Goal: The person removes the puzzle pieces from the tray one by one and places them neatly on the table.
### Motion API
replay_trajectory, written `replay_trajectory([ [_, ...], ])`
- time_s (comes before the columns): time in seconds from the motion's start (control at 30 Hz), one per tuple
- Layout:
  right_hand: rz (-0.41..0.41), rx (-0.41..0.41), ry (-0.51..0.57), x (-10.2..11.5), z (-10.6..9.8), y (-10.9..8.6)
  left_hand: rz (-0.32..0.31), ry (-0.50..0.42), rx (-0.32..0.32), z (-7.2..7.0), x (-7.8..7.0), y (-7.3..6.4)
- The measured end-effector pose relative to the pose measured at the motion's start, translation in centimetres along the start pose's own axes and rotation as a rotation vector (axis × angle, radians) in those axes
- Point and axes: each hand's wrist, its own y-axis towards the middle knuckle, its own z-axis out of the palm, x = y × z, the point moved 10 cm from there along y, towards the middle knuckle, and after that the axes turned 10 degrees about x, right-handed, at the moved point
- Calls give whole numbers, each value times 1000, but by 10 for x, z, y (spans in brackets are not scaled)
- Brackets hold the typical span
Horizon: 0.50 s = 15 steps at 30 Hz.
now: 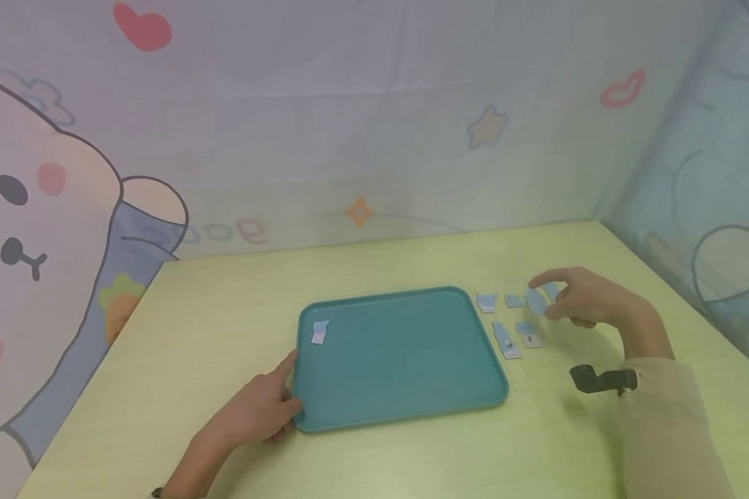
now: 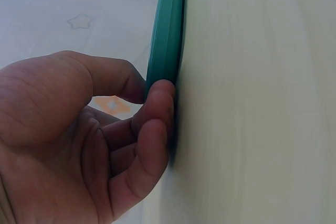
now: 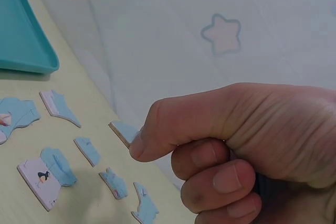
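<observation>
My right hand [image 1: 589, 298] pinches a light-blue puzzle piece [image 1: 536, 302] between thumb and index finger, over the table to the right of the tray. In the right wrist view the held piece [image 3: 125, 131] shows a thin brown edge, partly hidden by the thumb; the other fingers curl in. My left hand [image 1: 259, 409] grips the left rim of the teal tray [image 1: 399, 360] near its front corner, thumb on the rim and curled fingers [image 2: 152, 145] against its outer side. One small blue-and-white puzzle piece [image 1: 320, 332] lies at the tray's upper left.
Right of the tray lie several loose pieces, among them a long one [image 1: 505, 341], one with a small penguin-like figure [image 3: 43, 176] and a notched one [image 1: 487, 303]. The pale yellow table [image 1: 412, 464] meets a printed cloth backdrop [image 1: 349, 125] behind and at the sides.
</observation>
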Motion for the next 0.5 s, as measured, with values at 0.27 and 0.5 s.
replay_trajectory([
  [0.27, 24, 1, 26, -9, 2, 0, -6, 9, -6, 0, -1, -1],
  [0.5, 57, 14, 24, -22, 6, 4, -8, 18, -9, 0, -2, -1],
])
